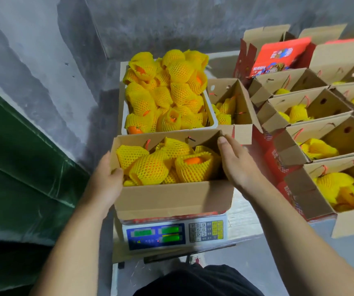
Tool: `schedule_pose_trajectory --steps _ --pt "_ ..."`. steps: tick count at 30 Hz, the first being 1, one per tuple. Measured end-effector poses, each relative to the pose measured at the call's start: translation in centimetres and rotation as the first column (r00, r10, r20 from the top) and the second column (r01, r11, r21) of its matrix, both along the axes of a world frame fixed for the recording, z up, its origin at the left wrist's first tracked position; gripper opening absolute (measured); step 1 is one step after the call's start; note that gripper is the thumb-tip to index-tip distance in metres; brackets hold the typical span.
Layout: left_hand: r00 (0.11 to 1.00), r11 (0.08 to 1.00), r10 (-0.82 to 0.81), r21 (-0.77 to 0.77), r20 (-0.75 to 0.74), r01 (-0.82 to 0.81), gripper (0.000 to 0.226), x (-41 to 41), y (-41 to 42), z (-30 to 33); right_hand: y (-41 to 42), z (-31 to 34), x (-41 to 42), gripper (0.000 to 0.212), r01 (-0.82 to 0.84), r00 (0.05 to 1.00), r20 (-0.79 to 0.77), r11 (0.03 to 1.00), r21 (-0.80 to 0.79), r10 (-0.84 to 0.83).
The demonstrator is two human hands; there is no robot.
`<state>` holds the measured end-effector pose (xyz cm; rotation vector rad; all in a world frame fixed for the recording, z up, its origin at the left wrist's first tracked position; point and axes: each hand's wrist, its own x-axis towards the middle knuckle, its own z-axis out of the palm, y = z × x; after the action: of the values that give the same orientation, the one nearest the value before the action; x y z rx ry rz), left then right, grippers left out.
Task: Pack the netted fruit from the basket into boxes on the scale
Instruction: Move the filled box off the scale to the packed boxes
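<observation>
An open cardboard box (pixel 174 196) sits on the digital scale (pixel 175 233) in front of me, filled with several fruits in yellow foam nets (pixel 150 166). My left hand (pixel 105 178) grips the box's left wall, thumb hooked over the rim inside. My right hand (pixel 237 162) lies against the box's right wall with fingers straight, fingertips at the far right corner. Behind the box stands the white basket (pixel 211 116), heaped with netted fruit (pixel 165 92).
Another open box with netted fruit (pixel 235 103) stands right of the basket. Several filled open boxes (pixel 321 146) line the right side, and a red printed carton (pixel 278 56) stands at the back. A grey wall rises behind; green sheeting (pixel 18 167) hangs at the left.
</observation>
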<state>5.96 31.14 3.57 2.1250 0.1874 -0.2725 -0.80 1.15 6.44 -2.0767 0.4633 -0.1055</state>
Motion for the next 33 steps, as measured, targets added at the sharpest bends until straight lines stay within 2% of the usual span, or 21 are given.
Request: schedule_pose_trajectory --steps 1,3,6,9,12,18,24,29,33 --pt "1.0 1.0 0.02 0.013 0.017 -0.02 0.031 0.0 0.0 0.0 -0.5 -0.2 0.1 0.033 -0.004 0.999 -0.054 1.0 0.008 0.004" --pt "0.998 0.998 0.056 0.031 0.042 -0.057 0.037 0.2 0.0 0.1 -1.2 -0.5 0.2 0.012 -0.019 0.978 -0.206 1.0 0.02 0.023" --pt "0.996 0.998 0.049 0.04 0.073 -0.052 0.047 -0.2 0.0 0.7 -1.0 -0.1 0.1 0.024 -0.044 0.962 -0.271 0.998 -0.041 0.031" --pt "0.995 1.0 -0.017 0.021 0.097 0.015 0.051 -1.0 0.4 1.6 -0.4 0.6 -1.5 0.023 -0.026 0.972 -0.236 0.991 -0.132 -0.006" --pt "0.982 0.994 -0.103 0.038 0.159 0.098 0.039 -1.9 0.8 3.0 -0.4 1.5 -4.4 0.023 0.037 0.983 -0.176 0.996 -0.086 -0.052" --pt "0.939 0.967 -0.244 -0.01 0.242 0.254 0.047 -4.5 -2.2 6.5 -3.6 4.7 -10.5 0.024 0.113 0.99 -0.066 0.988 -0.108 -0.121" --pt "0.877 0.911 -0.377 -0.052 0.297 0.409 0.052 -7.3 -9.0 8.4 -9.7 7.5 -16.8 0.024 0.219 0.975 0.012 0.954 -0.207 -0.221" --pt "0.856 0.914 -0.389 0.026 0.341 0.405 0.052 -10.1 -16.2 7.8 -17.5 9.5 -22.1 0.028 0.237 0.971 0.053 0.948 -0.211 -0.231" --pt "0.836 0.899 -0.415 0.017 0.358 0.438 0.053 -13.3 -24.4 8.4 -24.8 10.6 -26.8 0.022 0.244 0.97 0.058 0.943 -0.228 -0.237"
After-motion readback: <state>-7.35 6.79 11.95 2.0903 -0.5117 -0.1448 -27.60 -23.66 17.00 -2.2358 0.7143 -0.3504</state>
